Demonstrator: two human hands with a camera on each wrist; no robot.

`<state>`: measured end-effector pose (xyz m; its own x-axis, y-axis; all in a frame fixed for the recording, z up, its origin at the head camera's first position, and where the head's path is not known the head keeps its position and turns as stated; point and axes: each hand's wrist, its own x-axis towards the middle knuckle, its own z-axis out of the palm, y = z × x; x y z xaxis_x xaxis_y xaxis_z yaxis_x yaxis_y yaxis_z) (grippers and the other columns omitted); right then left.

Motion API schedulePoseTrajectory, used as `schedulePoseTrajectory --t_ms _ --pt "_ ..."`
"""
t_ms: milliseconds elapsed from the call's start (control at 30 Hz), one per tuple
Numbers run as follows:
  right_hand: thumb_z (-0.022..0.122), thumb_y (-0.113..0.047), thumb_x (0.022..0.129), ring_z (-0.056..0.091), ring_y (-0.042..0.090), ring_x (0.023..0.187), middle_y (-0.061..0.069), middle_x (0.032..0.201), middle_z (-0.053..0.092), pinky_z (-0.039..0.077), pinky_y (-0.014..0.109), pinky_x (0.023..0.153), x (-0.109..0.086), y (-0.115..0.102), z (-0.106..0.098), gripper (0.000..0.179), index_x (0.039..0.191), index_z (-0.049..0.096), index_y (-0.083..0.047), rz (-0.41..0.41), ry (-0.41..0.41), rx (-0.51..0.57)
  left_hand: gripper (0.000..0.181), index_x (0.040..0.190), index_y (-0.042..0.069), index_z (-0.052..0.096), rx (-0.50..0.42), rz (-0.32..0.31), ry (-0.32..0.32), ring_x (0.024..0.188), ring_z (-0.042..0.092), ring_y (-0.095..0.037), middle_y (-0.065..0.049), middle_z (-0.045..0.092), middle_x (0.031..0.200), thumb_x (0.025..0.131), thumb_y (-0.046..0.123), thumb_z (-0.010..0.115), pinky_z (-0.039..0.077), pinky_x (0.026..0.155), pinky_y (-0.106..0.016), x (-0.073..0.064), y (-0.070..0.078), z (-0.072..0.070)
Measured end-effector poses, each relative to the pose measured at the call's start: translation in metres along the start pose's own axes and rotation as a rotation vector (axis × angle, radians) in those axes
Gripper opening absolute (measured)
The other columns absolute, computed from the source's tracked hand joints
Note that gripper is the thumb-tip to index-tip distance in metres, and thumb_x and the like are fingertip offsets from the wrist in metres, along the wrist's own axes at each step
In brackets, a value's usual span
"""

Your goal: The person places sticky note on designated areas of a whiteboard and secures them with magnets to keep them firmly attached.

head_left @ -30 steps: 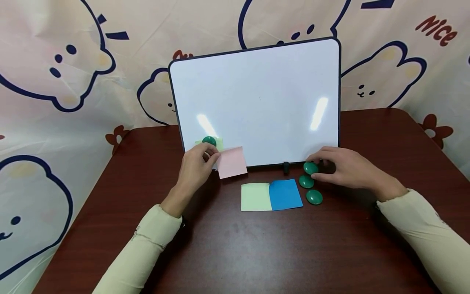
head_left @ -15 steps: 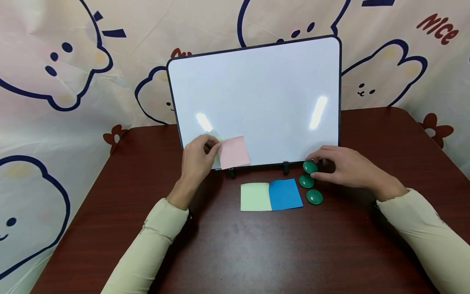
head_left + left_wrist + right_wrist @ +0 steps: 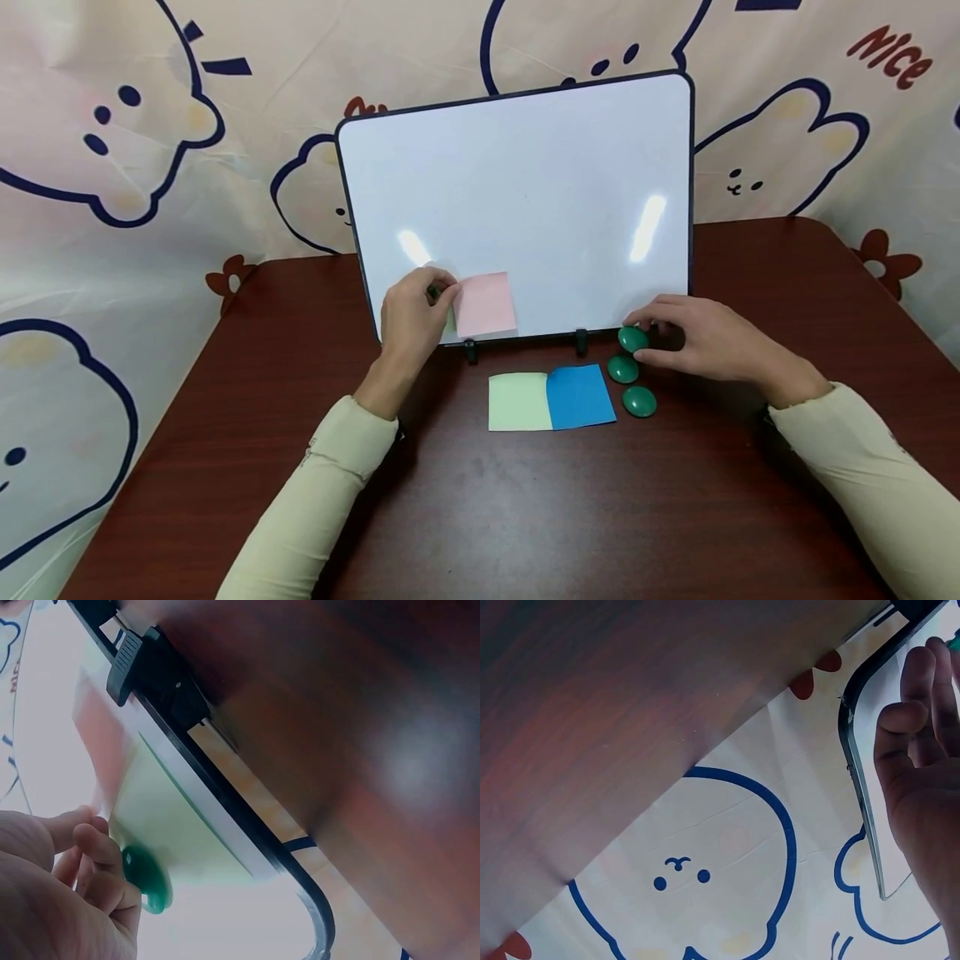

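My left hand [image 3: 414,312] pinches the left edge of a pink sticky note [image 3: 486,304], which lies against the lower left of the whiteboard [image 3: 525,192]. Behind that hand, a green round magnet [image 3: 146,877] sits over a pale green sticky note [image 3: 169,814] on the board; in the head view the fingers mostly hide both. My right hand [image 3: 693,337] has finger and thumb around another green magnet [image 3: 633,338] by the board's lower right corner. In the right wrist view only a sliver of this magnet [image 3: 953,643] shows at the fingertips.
Two more green magnets [image 3: 639,402] lie on the dark wooden table [image 3: 517,508] below the right hand. Left of them, a pale green note [image 3: 519,402] and a blue note [image 3: 581,397] lie side by side. Black clips [image 3: 471,351] support the board's bottom edge.
My left hand has moved up and slightly right, bringing the pink note from over the board's bottom edge onto its surface. The right hand stays at its magnet.
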<state>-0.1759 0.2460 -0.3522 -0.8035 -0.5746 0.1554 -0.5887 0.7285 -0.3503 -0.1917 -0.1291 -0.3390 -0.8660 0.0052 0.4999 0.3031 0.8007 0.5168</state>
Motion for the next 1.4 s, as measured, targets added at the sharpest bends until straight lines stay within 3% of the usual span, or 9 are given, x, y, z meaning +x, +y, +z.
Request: schedulePoseTrajectory --t_ms 800,1400 --pt "0.081 -0.030 0.083 0.054 0.005 0.089 -0.013 0.100 0.064 0.052 0.031 0.075 0.001 -0.006 0.000 0.038 0.119 0.069 -0.024 0.021 0.042 0.014 0.012 0.096 0.009 0.074 0.021 -0.007 0.017 0.073 0.065 -0.020 -0.008 0.075 0.091 0.092 0.020 0.072 0.051 0.064 -0.035 0.001 0.001 0.004" --pt "0.077 -0.036 0.086 0.053 0.008 0.089 -0.010 0.101 0.064 0.051 0.030 0.072 0.001 -0.020 0.005 0.038 0.121 0.068 -0.024 0.006 -0.005 0.032 0.012 0.096 0.007 0.074 0.029 0.013 0.031 0.073 0.065 -0.021 -0.009 0.075 0.090 0.092 0.019 0.072 0.052 0.065 -0.036 0.003 0.003 0.007"
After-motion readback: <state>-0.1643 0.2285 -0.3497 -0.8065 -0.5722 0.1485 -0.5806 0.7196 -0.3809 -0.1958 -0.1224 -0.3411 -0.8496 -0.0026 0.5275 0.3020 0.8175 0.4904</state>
